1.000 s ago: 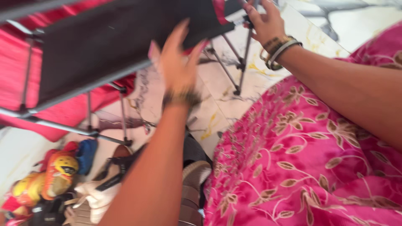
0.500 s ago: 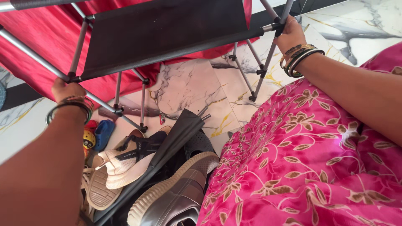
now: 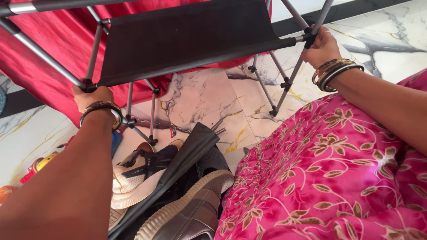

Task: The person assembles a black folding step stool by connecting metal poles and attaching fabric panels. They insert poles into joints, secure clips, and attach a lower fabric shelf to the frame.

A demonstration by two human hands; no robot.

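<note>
Marble floor (image 3: 204,102) is lying under everything; nearest, grey shoes (image 3: 187,213) and a folded umbrella (image 3: 187,153) are piling together. Farther up, the left hand (image 3: 94,97) and right hand (image 3: 322,46) are gripping, fingers wrapped tight, a metal-framed rack (image 3: 187,40) with black fabric shelf, tilting before red cloth (image 3: 58,49).

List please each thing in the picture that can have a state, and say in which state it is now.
left hand: closed around a rack tube
right hand: closed around a rack tube
rack: assembled, held by both hands, black fabric shelf stretched flat
folded black umbrella: closed, lying across the shoes
beige shoe: lying under the umbrella
grey shoe: tipped, sole edge showing
marble floor: partly covered by shoes
</note>
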